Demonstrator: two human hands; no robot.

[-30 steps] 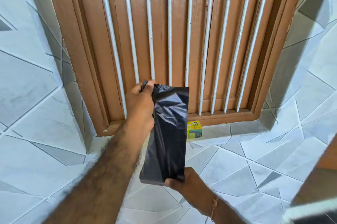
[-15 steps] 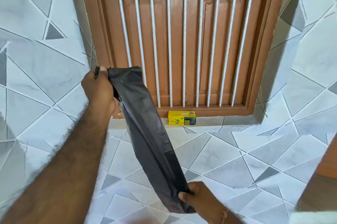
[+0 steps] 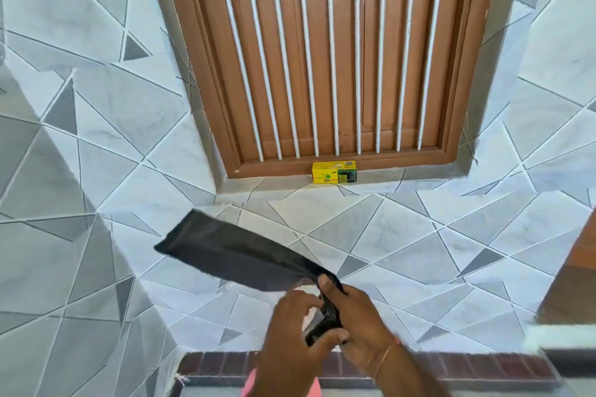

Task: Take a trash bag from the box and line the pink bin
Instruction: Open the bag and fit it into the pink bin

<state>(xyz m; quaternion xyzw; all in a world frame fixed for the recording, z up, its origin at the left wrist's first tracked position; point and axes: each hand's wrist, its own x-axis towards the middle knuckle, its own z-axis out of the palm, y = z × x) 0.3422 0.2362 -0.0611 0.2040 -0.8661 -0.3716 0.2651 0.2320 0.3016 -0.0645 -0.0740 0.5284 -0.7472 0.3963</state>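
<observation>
Since half a second ago, the left hand (image 3: 292, 337) has been brought down from the top end of the black trash bag (image 3: 238, 256) and is now placed close to the right hand (image 3: 358, 320), low in the view. Both hands are closed on the same near end of the bag: the bunched plastic is pinched between thumb and fingers of the left hand, and it is also gripped by the right hand, with the thumb pressed on top of the fold. From the hands, the folded bag is stretched up and to the left as a flat dark strip, and its far end is held by nothing. It looks blurred by motion.

A yellow trash bag box (image 3: 334, 172) is seen on the tiled ledge (image 3: 371, 219), just in front of the brown wooden window (image 3: 322, 57) with white bars, well apart from the hands. A small part of the pink bin (image 3: 249, 387) is visible at the bottom edge, under the left wrist. A thin thread bracelet (image 3: 385, 356) is worn on the right wrist.
</observation>
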